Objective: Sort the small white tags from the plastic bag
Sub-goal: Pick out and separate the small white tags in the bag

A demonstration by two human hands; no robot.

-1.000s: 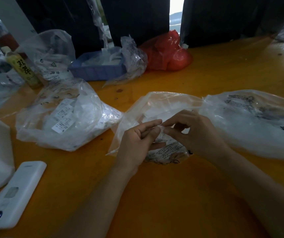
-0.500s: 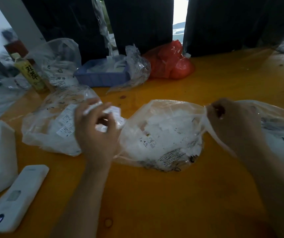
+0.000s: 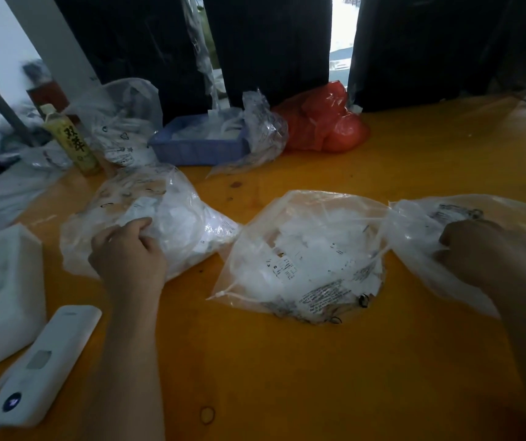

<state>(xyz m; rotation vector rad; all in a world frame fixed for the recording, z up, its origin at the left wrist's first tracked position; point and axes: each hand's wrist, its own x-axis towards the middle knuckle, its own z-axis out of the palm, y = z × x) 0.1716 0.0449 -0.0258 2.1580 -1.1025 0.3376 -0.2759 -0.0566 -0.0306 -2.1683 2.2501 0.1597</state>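
Around the middle bag [image 3: 306, 253], the left bag [image 3: 159, 218] is gripped by the left hand [image 3: 128, 253], the right bag [image 3: 446, 230] by the right hand [image 3: 474, 246]; tags [image 3: 303, 265] (many) are judged unsorted.

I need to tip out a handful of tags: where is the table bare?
Bare: the wide near strip of table below the middle bag, right of the white remote. Also behind the right bag. Crowded: the far left, around the bottle and blue tray.
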